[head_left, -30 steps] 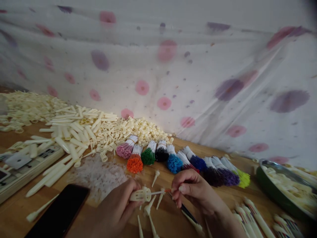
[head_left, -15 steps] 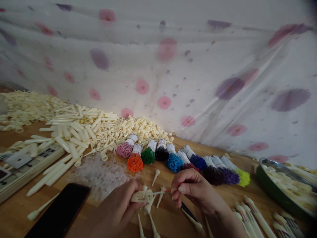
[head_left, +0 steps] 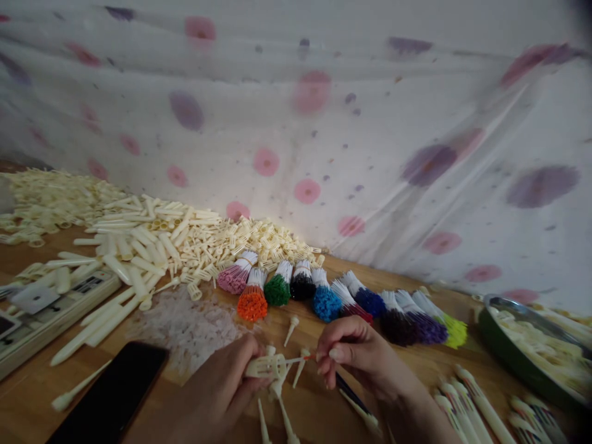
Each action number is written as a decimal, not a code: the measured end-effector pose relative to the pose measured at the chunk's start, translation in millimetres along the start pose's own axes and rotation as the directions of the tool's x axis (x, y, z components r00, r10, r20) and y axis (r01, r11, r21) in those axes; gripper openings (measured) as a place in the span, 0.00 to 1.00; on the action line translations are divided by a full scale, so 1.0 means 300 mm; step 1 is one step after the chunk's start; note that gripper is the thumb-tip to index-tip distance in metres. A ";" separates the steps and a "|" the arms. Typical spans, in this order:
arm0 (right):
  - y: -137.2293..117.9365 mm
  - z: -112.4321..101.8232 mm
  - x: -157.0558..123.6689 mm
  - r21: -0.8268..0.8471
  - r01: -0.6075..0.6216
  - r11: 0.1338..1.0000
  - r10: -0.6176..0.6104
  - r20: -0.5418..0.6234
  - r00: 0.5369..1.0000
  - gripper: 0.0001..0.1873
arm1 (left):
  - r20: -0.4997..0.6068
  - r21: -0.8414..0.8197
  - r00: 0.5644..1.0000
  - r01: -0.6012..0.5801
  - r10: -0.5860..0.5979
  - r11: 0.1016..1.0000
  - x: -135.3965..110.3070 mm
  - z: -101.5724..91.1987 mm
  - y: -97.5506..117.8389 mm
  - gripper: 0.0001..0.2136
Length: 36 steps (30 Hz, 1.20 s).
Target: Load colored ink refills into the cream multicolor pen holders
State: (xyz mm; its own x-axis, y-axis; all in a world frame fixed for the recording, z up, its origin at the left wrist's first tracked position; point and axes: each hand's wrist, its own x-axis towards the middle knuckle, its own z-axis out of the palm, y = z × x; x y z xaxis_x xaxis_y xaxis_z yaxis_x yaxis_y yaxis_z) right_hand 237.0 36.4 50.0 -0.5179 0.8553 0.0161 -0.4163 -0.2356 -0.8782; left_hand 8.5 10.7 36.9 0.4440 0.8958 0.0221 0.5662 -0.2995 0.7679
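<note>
My left hand (head_left: 226, 379) is closed around a cream slotted plastic pen part (head_left: 268, 367), its open end facing right. In my right hand (head_left: 365, 361) the thumb and fingertips pinch a thin pen refill (head_left: 296, 359), white along its length and orange at the pinched end. The refill's white end reaches the slotted part's opening; whether it is seated inside I cannot tell. Beneath the hands lie several cream pointed pen pieces (head_left: 285, 419) and a dark slim tool (head_left: 349, 391), partly hidden by my right hand.
Refill bundles, including orange (head_left: 252, 303) and yellow (head_left: 451, 327), line the table's middle. Behind them are heaped cream pen parts (head_left: 231, 243). Clear small pieces (head_left: 189, 327), a phone (head_left: 111, 394) and a power strip (head_left: 60, 314) lie left. A green bowl (head_left: 504, 351) and assembled pens (head_left: 481, 401) are right.
My right hand has shifted slightly left, bringing the refill a little closer to the slotted part. My left hand has stayed in place.
</note>
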 end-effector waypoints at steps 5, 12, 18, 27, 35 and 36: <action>-0.001 0.008 0.000 -0.001 -0.009 1.000 0.009 0.002 1.000 0.06 | -0.016 -0.034 1.000 0.004 -0.005 0.999 -0.001 0.006 -0.002 0.05; 0.014 -0.001 0.009 -0.035 -0.010 0.999 0.012 0.041 0.999 0.06 | -0.036 -0.024 0.999 -0.001 0.000 1.000 -0.001 0.008 -0.004 0.05; 0.000 -0.002 -0.005 -0.008 -0.023 1.000 0.023 0.074 0.997 0.05 | 0.073 0.029 0.997 -0.011 0.009 1.000 0.000 -0.003 0.001 0.03; -0.001 -0.033 -0.004 -0.089 -0.017 0.996 0.035 0.200 0.979 0.05 | 0.139 0.059 0.989 0.044 -0.052 0.997 0.003 -0.016 0.025 0.04; 0.006 -0.013 0.004 -0.148 -0.090 0.985 0.109 0.127 0.986 0.03 | 0.134 0.077 0.991 0.011 -0.021 0.997 0.000 -0.002 0.031 0.07; 0.010 -0.006 0.005 -0.146 -0.091 0.985 0.108 0.112 0.988 0.03 | 0.127 0.081 0.992 0.003 -0.013 0.997 -0.002 0.000 0.030 0.07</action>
State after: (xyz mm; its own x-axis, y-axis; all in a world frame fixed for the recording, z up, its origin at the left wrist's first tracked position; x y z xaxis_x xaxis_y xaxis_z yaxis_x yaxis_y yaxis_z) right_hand 236.4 37.8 46.4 -0.6403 0.7677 -0.0256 -0.2535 -0.2427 -0.9364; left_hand 13.2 7.6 43.7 0.5212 0.8506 -0.0691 0.6215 -0.3228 0.7139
